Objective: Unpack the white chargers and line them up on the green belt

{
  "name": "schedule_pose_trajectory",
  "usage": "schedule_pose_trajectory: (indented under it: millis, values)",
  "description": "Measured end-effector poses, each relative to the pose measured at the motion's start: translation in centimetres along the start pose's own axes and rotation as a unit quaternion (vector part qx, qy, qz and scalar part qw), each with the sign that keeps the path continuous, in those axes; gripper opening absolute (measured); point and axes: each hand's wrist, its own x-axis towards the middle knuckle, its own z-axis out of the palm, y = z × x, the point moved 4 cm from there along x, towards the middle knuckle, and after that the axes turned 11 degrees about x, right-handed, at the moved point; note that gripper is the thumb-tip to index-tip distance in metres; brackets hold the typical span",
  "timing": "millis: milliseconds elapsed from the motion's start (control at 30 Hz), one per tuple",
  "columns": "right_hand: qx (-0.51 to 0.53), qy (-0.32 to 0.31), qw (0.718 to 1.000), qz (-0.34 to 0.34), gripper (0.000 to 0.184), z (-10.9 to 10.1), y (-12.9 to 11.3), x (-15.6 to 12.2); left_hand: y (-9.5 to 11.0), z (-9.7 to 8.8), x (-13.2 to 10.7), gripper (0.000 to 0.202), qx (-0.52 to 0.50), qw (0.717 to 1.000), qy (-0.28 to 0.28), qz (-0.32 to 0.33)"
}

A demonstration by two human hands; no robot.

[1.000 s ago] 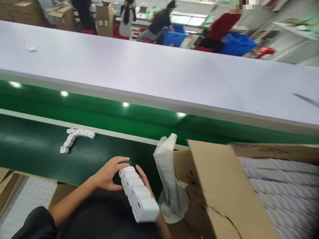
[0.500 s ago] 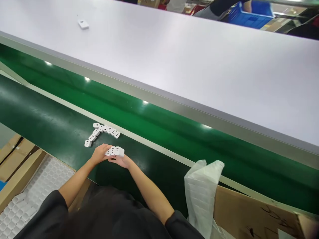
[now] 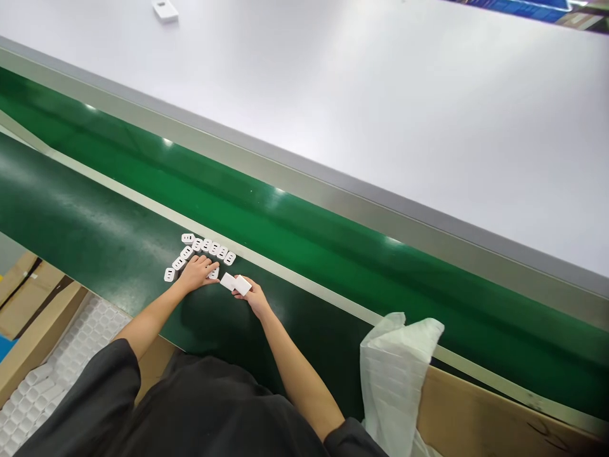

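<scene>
Nearest, a cardboard carton (image 3: pixel 45 349) at the left holds rounded white pieces (image 3: pixel 92 333) in close rows, and at the right a crinkled, translucent plastic bag (image 3: pixel 390 371) rises beside a matte brown box (image 3: pixel 476 406).

Beyond them, over the dark green tabletop (image 3: pixel 295 324), the left hand (image 3: pixel 196 273) has fingers and thumb closed about a slotted white block (image 3: pixel 214 272). The right hand (image 3: pixel 255 298) pinches a smooth, plain-faced block (image 3: pixel 243 285); another white block (image 3: pixel 228 281) touches it, between the hands (whose grip bears that one, I cannot tell).

Just past the left hand, nine blocks (image 3: pixel 206 245) with rounded corners and dark slots stand in a branching line. Those look set out; the ones at the hands seem left to place, so this handful is probably partway done.

Farther off run a pale rail (image 3: pixel 304 279), a glossy green channel (image 3: pixel 228 178) and a white tabletop (image 3: pixel 380 114) bearing one lone white piece (image 3: pixel 165 11).
</scene>
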Motion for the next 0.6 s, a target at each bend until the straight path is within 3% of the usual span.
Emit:
schedule_pose_trajectory:
  millis: [133, 300, 600]
  values:
    - [-0.056, 0.006, 0.998, -0.028, 0.051, -0.5, -0.5, -0.6, -0.8, -0.6, 0.2, 0.043, 0.0, 1.0, 0.006, -0.009]
    - [-0.164, 0.039, 0.983, -0.076, 0.064, -2.6, -1.5, -2.1, -1.9, -1.2, 0.0, 0.045, 0.01, 1.0, 0.015, -0.026]
    - [-0.441, 0.021, 0.893, -0.091, 0.075, -4.6, -4.1, -4.6, -1.9, -2.1, -2.8, 0.039, 0.043, 0.994, 0.035, -0.093]
